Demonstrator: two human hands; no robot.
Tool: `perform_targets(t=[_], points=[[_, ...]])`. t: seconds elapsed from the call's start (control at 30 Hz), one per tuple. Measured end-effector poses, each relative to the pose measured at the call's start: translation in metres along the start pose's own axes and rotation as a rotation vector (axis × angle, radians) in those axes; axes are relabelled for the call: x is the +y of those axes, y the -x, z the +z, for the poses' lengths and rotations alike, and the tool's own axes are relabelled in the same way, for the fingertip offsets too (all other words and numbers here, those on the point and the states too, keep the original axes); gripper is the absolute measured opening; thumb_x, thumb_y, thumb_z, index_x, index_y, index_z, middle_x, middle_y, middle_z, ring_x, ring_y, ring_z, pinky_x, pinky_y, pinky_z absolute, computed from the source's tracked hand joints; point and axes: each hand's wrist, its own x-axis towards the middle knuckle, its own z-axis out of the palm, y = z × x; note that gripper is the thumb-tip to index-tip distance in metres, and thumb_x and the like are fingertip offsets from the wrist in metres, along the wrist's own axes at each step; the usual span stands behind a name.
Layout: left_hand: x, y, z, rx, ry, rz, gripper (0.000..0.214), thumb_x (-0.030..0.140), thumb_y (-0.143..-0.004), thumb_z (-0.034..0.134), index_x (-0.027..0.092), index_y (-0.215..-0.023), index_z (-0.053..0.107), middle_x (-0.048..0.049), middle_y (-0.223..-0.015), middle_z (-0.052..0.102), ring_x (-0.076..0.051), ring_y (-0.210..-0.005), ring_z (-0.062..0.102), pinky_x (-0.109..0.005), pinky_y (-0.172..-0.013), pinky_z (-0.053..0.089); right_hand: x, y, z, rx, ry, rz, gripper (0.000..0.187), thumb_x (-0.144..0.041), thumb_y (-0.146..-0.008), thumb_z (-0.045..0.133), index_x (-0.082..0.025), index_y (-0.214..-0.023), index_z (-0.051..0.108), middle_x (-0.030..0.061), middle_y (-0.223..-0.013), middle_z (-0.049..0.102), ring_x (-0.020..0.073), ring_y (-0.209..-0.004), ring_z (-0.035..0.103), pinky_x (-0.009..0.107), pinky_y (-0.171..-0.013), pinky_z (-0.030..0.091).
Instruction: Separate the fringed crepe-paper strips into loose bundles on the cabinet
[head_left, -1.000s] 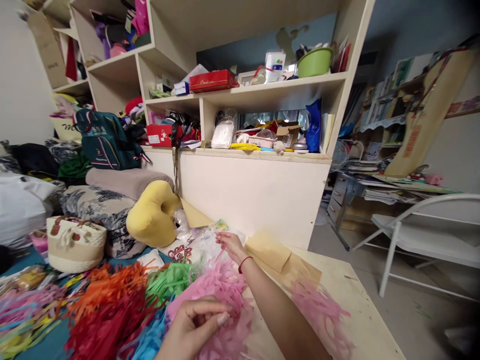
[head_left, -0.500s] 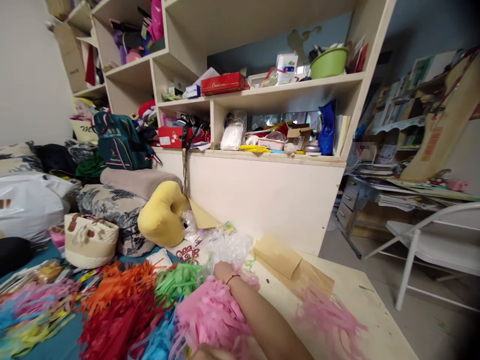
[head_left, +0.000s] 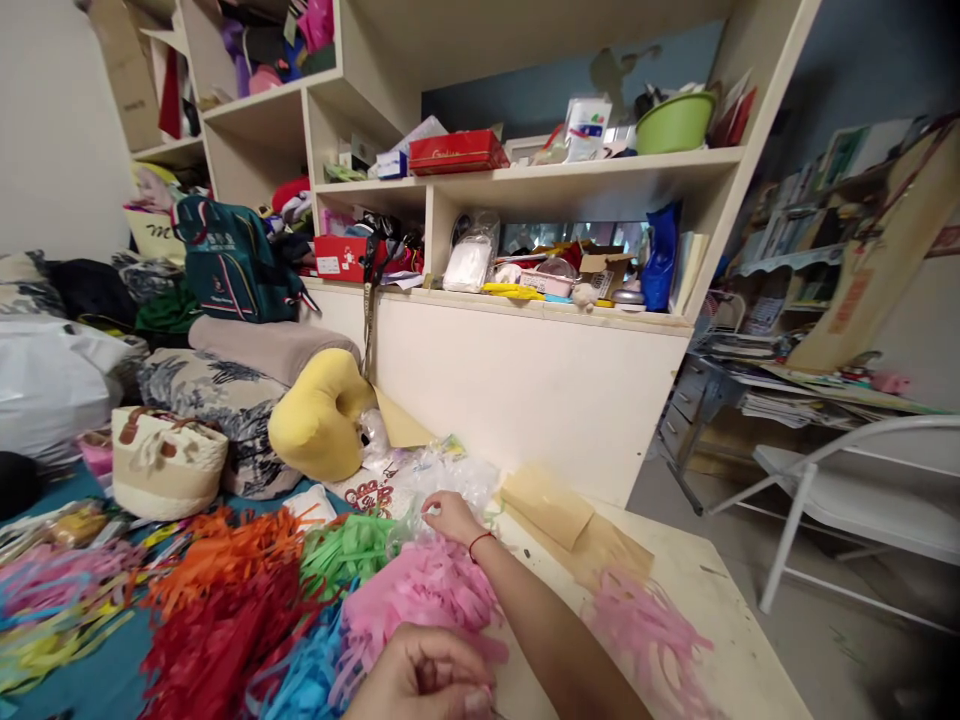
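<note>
2 pink heaps of shredded paper plus 1 each green heap (head_left: pixel 349 550), orange heap (head_left: pixel 217 560), red heap (head_left: pixel 217 630) & blue heap (head_left: pixel 300 680), all on the near side of the yellow cushion (head_left: pixel 319 415). The bigger pink heap (head_left: pixel 420 600), fluffy w/ thin curly strips, lies near-right of the cushion, the smaller pink heap (head_left: pixel 645 640) further right. L hand (head_left: pixel 424 680) is fisted on the bigger heap's strips; R hand (head_left: pixel 450 515), fingers curled narrow, touches the clear plastic bag (head_left: pixel 457 475) btw. heap & cushion, grip can't tell.

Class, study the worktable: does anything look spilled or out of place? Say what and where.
One pink strip clump lies alone on the bare wooden table, right of the arm, apart from the colour piles at left; it looks strayed.
</note>
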Motion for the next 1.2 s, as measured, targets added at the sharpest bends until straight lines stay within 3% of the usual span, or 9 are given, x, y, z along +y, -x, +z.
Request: perform_targets(t=[0.1, 0.23, 0.33, 0.43, 0.7, 0.93, 1.03, 1.13, 1.2], points=[[0.015, -0.005, -0.008, 0.176, -0.078, 0.091, 0.035, 0.048, -0.068, 0.076, 0.014, -0.070, 0.071, -0.0016, -0.059, 0.066, -0.009, -0.051, 0.055, -0.016, -0.051, 0.043, -0.022, 0.022, -0.024, 0.085, -0.142, -0.027, 0.021, -0.028, -0.093, 0.055, -0.013, -0.107, 0.061, 0.0060, -0.102, 0.066, 0.0169, -0.085, 0.065, 0.036, -0.075, 0.055], [0.037, -0.007, -0.012, 0.394, -0.230, 0.202, 0.023, 0.037, -0.076, 0.072, 0.014, -0.073, 0.070, -0.0012, -0.062, 0.066, -0.011, -0.055, 0.057, -0.017, -0.053, 0.045, -0.041, 0.106, -0.064, 0.169, -0.278, -0.118, 0.016, -0.024, -0.090, 0.058, -0.015, -0.098, 0.068, 0.0038, -0.087, 0.072, 0.0155, -0.076, 0.068, 0.027, -0.070, 0.055], [0.038, -0.012, 0.002, 0.343, -0.335, 0.276, 0.016, 0.031, -0.080, 0.067, 0.015, -0.079, 0.071, -0.0034, -0.069, 0.071, -0.014, -0.062, 0.063, -0.018, -0.057, 0.050, -0.046, 0.179, -0.084, 0.269, -0.270, -0.229, 0.010, -0.024, -0.085, 0.063, -0.021, -0.083, 0.072, 0.0002, -0.076, 0.072, 0.0151, -0.072, 0.067, 0.024, -0.070, 0.052], [0.037, -0.016, 0.021, 0.258, -0.472, 0.403, 0.011, 0.023, -0.083, 0.062, 0.017, -0.085, 0.072, -0.0048, -0.078, 0.074, -0.016, -0.070, 0.068, -0.020, -0.064, 0.053, -0.047, 0.224, -0.090, 0.389, -0.198, -0.313, 0.014, -0.022, -0.089, 0.057, -0.023, -0.085, 0.070, 0.0003, -0.073, 0.071, 0.0142, -0.066, 0.066, 0.023, -0.064, 0.051], [0.054, -0.013, 0.049, 0.064, -0.771, 0.728, 0.021, 0.005, -0.086, 0.051, 0.018, -0.095, 0.064, -0.0046, -0.078, 0.071, -0.014, -0.071, 0.068, -0.018, -0.065, 0.052, -0.039, 0.246, -0.098, 0.516, 0.030, -0.478, 0.013, -0.016, -0.091, 0.053, -0.022, -0.094, 0.065, 0.0016, -0.078, 0.073, 0.0144, -0.069, 0.068, 0.022, -0.065, 0.054], [0.049, -0.015, 0.054, -0.043, -1.003, 0.770, 0.020, 0.009, -0.089, 0.046, 0.019, -0.102, 0.056, -0.0038, -0.079, 0.067, -0.017, -0.073, 0.063, -0.023, -0.068, 0.049, -0.037, 0.263, -0.109, 0.533, 0.277, -0.598, 0.022, -0.011, -0.093, 0.044, -0.019, -0.101, 0.063, 0.0078, -0.083, 0.073, 0.0198, -0.074, 0.068, 0.030, -0.068, 0.057], [0.053, -0.016, 0.058, -0.126, -0.988, 0.672, 0.018, 0.012, -0.091, 0.045, 0.020, -0.103, 0.056, -0.0034, -0.083, 0.067, -0.016, -0.075, 0.063, -0.023, -0.070, 0.048, -0.035, 0.267, -0.115, 0.447, 0.132, -0.481, 0.020, -0.016, -0.093, 0.048, -0.021, -0.096, 0.067, 0.0062, -0.083, 0.074, 0.0189, -0.074, 0.069, 0.028, -0.069, 0.056], [0.058, -0.018, 0.063, -0.216, -0.885, 0.512, 0.012, 0.015, -0.093, 0.046, 0.020, -0.097, 0.056, -0.0010, -0.078, 0.066, -0.012, -0.067, 0.062, -0.017, -0.062, 0.046, -0.029, 0.269, -0.117, 0.279, -0.231, -0.215, 0.010, -0.023, -0.085, 0.063, -0.025, -0.079, 0.072, 0.0001, -0.072, 0.074, 0.0154, -0.065, 0.068, 0.023, -0.062, 0.053], [0.056, -0.020, 0.067, -0.272, -0.844, 0.488, 0.009, 0.018, -0.093, 0.047, 0.019, -0.094, 0.056, -0.0015, -0.079, 0.065, -0.011, -0.069, 0.063, -0.015, -0.063, 0.045, -0.023, 0.271, -0.111, 0.244, -0.460, -0.079, 0.007, -0.026, -0.078, 0.071, -0.025, -0.071, 0.072, -0.0014, -0.063, 0.071, 0.0147, -0.059, 0.066, 0.021, -0.056, 0.050]])
